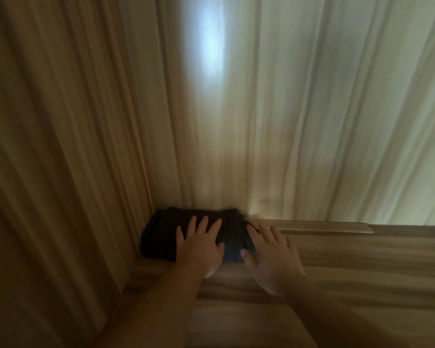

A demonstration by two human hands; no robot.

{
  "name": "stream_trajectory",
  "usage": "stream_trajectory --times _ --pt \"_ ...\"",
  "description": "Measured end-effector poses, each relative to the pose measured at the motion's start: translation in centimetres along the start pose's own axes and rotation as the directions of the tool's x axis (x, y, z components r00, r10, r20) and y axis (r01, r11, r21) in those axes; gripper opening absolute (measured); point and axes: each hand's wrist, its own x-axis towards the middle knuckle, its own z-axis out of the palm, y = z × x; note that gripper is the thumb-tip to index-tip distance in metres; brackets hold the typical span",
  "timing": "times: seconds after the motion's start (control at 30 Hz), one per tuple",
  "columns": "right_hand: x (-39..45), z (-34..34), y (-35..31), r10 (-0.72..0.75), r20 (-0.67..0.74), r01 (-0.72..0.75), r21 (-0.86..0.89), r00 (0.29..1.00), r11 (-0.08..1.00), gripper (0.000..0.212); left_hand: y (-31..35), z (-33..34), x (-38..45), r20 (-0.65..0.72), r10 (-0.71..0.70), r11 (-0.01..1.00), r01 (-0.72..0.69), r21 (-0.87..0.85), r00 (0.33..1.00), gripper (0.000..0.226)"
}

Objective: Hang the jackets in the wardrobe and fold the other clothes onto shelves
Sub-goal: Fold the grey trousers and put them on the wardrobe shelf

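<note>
A folded dark garment lies on a wooden wardrobe shelf, pushed into the back left corner. My left hand lies flat on top of the garment with its fingers spread and straight. My right hand is spread at the garment's right edge, fingertips touching the cloth and palm over the shelf. The whole view is blurred and dim.
The wardrobe's wooden side wall rises on the left, close against the garment. A pale back panel with a bright reflection stands behind it. The shelf runs on to the right of the garment.
</note>
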Motion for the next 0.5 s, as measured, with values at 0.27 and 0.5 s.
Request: stream_trajectory --times 0.27,0.5 --pt "-14.6 -11.1 8.9 0.298 -0.034 -0.297 0.027 0.954 0.954 0.065 7.6 -6.4 -9.6 0.067 0.251 0.953 -0.234 -0.195 0.966 0.055" --pt "-30.2 -18.0 13.1 0.562 -0.124 -0.562 0.037 0.818 0.826 0.057 16.2 -9.9 -19.2 0.070 0.506 0.841 -0.473 -0.263 0.860 0.056"
